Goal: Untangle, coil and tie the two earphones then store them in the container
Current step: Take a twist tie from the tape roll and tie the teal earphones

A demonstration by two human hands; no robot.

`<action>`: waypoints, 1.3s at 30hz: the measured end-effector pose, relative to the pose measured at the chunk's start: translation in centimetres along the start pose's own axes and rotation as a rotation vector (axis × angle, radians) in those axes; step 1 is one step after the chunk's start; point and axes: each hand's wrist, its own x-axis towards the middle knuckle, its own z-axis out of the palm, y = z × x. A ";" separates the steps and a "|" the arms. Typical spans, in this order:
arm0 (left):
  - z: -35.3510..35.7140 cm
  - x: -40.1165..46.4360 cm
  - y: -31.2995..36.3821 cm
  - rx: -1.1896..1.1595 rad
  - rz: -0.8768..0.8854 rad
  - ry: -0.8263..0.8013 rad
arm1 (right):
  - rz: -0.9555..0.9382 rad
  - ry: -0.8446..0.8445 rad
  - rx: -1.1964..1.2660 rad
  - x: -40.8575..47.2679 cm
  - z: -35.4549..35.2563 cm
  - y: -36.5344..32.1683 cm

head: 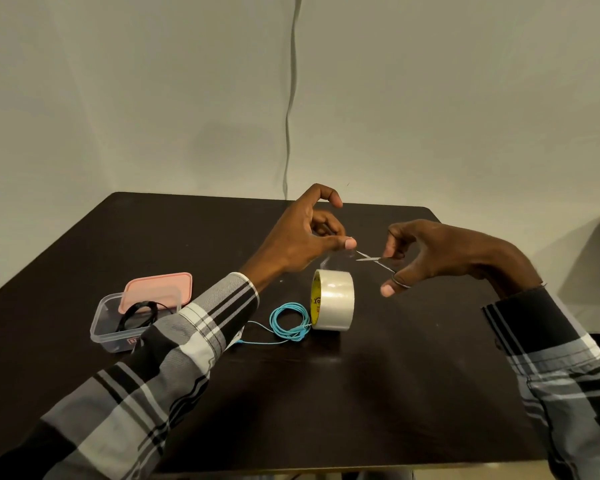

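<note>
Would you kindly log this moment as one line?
left hand: pinches tape strip | right hand: holds scissors | blue earphone: coiled | black earphone: in container

Dark desk (pixel 378 393), set against a pale wall. On it: clear container (pixel 102 329) at left, pink lid (pixel 160 289) leaning on its far rim; coiled blue earphone (pixel 289 322) near centre; tape roll (pixel 334 299) on edge, touching the coil's right side.

Dim, warm indoor light; soft shadows on the wall (pixel 222 140); wide-angle bending at edges.
</note>
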 end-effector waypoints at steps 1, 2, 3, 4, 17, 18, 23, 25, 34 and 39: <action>0.0 0.0 0.0 0.005 0.001 0.001 | -0.004 0.000 0.010 0.0 -0.1 -0.1; 0.0 0.0 0.0 0.009 0.001 0.002 | -0.008 0.001 0.015 0.0 -0.1 -0.2; 0.0 0.1 0.0 0.012 0.000 0.001 | -0.013 0.005 0.015 0.0 -0.2 -0.3; 0.0 0.1 0.1 0.012 0.000 -0.002 | -0.019 0.010 0.013 0.1 -0.2 -0.4; 0.0 -0.1 0.4 -0.030 0.005 -0.007 | -0.028 0.021 0.028 1.1 0.0 -0.7; 0.0 -0.1 0.4 -0.033 0.004 -0.002 | -0.027 0.021 0.027 1.1 0.1 -0.7; 0.0 -0.2 0.2 -0.048 0.014 -0.004 | -0.029 0.005 -0.037 1.0 0.3 -0.3; 0.1 -0.2 0.3 -0.048 0.020 -0.015 | -0.024 0.004 -0.068 0.8 0.2 -0.1; -0.1 -0.2 0.4 -0.010 0.023 -0.038 | -0.015 -0.021 -0.080 0.5 -0.4 -0.4; 0.0 -0.3 0.6 -0.003 0.024 -0.064 | -0.026 -0.026 -0.072 0.9 -0.4 -1.1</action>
